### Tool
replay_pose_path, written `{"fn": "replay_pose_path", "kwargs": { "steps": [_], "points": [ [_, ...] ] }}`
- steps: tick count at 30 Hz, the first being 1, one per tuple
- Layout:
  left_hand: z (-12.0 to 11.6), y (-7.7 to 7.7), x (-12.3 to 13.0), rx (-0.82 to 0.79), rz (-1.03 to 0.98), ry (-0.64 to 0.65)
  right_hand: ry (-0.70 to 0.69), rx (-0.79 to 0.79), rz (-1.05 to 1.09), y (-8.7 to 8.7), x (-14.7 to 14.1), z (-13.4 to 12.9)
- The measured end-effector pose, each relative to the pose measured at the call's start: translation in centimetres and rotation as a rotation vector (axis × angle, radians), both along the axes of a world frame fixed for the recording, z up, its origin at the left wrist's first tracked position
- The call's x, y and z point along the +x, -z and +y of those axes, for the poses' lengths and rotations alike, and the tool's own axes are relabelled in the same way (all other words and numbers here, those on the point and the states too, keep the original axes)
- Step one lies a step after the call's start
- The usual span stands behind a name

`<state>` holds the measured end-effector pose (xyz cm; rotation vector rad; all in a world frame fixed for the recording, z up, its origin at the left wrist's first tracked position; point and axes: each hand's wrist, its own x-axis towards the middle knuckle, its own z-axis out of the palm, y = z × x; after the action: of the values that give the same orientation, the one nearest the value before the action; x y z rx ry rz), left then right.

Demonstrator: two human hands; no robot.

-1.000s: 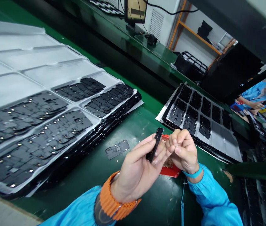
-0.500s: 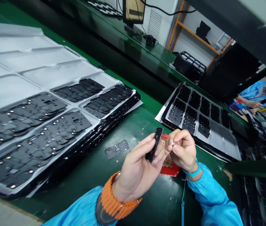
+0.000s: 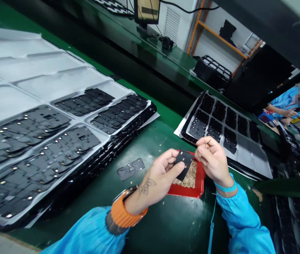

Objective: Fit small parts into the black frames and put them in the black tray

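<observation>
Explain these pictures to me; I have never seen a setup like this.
These come from one camera worn on a person's head, looking down at their own bare hands. The left hand pinches a flat black part over a red tray of brownish crumbs. The right hand is just beside it, apparently holding nothing. On the green bench lie a white-lined tray of stacked black parts, another tray to the right, and one loose black piece. A co-worker in blue is farther off.
</observation>
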<state>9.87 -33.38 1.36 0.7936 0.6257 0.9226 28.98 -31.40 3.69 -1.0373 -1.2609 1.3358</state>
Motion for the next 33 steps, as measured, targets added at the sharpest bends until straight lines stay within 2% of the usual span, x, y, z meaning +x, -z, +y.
{"fn": "replay_pose_path", "kwargs": {
  "steps": [4,9,11,14,15,17,19,21,24,28,33],
  "points": [
    [-0.3,0.6,0.1,0.035,0.042,-0.033,-0.035,0.076,-0.260,-1.3,0.2,-0.1],
    [-0.1,1.1,0.0,-0.150,-0.299,-0.114,-0.145,0.056,-0.458,-2.0,-0.5,-0.4],
    [0.0,0.8,-0.1,-0.179,-0.387,-0.120,-0.178,0.107,-0.558,-2.1,-0.8,-0.5],
    [0.1,0.5,-0.1,-0.173,-0.412,-0.115,-0.285,0.241,-0.721,-2.2,-1.0,-0.5],
    [0.1,0.5,-0.1,-0.170,-0.414,-0.115,-0.297,0.270,-0.755,-2.2,-1.0,-0.5],
    [0.0,0.7,-0.1,-0.165,-0.411,-0.122,-0.207,0.334,-0.840,-2.0,-0.9,-0.3],
    [-0.1,1.0,0.0,-0.165,-0.372,-0.148,-0.053,0.387,-0.905,-1.8,-0.6,-0.3],
    [-0.2,1.2,0.0,-0.149,-0.268,-0.174,0.061,0.376,-0.906,-1.9,-0.4,-0.3],
    [-0.3,1.5,-0.1,-0.073,-0.040,-0.164,0.109,0.315,-0.811,-2.2,-0.3,-0.6],
    [-0.5,1.4,-0.2,0.049,0.180,-0.097,0.005,0.468,-0.735,-2.5,-0.9,-0.8],
    [-0.3,1.0,-0.5,0.146,0.271,-0.052,-0.154,0.711,-0.728,-2.1,-1.5,-0.5]
  ]
}}
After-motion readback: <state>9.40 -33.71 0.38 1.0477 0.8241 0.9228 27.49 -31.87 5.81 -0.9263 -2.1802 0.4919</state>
